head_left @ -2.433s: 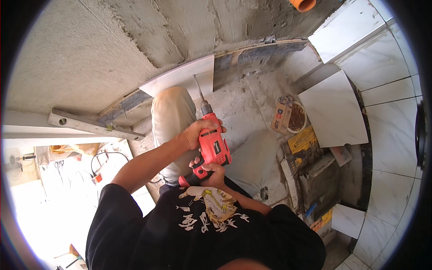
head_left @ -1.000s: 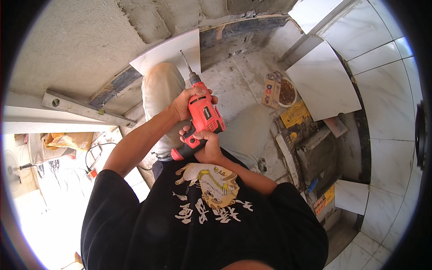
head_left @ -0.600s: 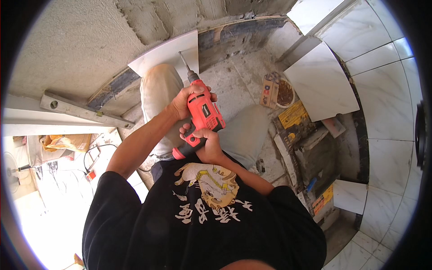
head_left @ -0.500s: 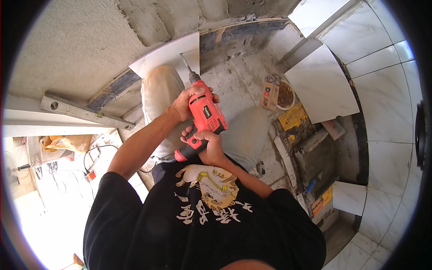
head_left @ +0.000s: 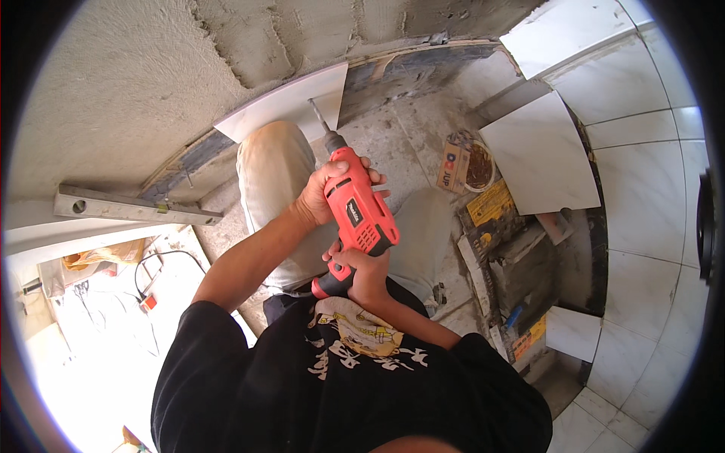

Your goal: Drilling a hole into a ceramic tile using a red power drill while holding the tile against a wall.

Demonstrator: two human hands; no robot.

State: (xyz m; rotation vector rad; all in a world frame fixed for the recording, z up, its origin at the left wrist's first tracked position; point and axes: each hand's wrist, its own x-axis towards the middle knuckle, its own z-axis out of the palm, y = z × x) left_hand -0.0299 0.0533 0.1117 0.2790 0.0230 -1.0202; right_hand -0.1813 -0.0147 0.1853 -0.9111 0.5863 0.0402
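A red and black power drill [head_left: 361, 208] is held across my lap in both hands. My left hand [head_left: 321, 192] wraps round its front body behind the chuck, fingertips showing on the far side. My right hand [head_left: 366, 272] is closed round the grip at the rear, where the trigger is hidden. From the chuck a long bit [head_left: 319, 115] points away from me over a white tile [head_left: 276, 103], which leans at the foot of the wall. Whether the tip touches the tile I cannot tell. My left knee [head_left: 276, 151] is close against the tile.
A metal level [head_left: 136, 208] lies at the left. Right of my legs are a small cardboard box [head_left: 455, 162], a round container of brown material [head_left: 481, 166], a mortar-stained trough [head_left: 529, 279] and a large leaning tile [head_left: 540, 155]. Tiled wall [head_left: 642, 189] rises at the far right.
The view has shifted slightly. The drill's rear end has swung a little to the right, with both hands still on it. The bit stays over the same part of the tile.
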